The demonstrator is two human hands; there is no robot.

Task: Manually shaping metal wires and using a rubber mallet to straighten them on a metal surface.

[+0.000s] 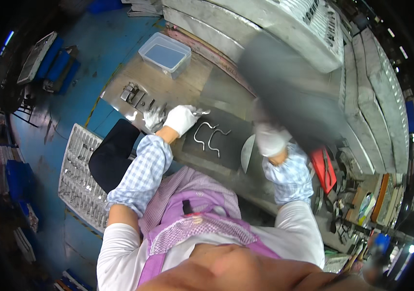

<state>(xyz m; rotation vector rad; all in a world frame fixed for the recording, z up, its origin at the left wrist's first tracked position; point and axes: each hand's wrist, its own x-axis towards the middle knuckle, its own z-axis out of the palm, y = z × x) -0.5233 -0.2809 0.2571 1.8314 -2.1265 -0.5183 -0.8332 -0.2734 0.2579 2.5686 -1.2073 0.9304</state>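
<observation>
My left hand, in a white glove, is closed over the metal worktable. A small shiny metal piece sticks out at its fingertips; its full shape is hidden. To its right, two bent metal rods with curved ends lie side by side on a dark mat. My right hand, also white-gloved and smeared by motion, grips the near end of a dark grey sheet. That sheet is raised and strongly blurred. Left of my left hand lies a crumpled silvery-grey bundle, too unclear to name.
A clear plastic box stands at the table's far left, with a metal fixture nearer. Large grey padded stacks border the far side. A tray of metal parts stands at left, a red holder at right.
</observation>
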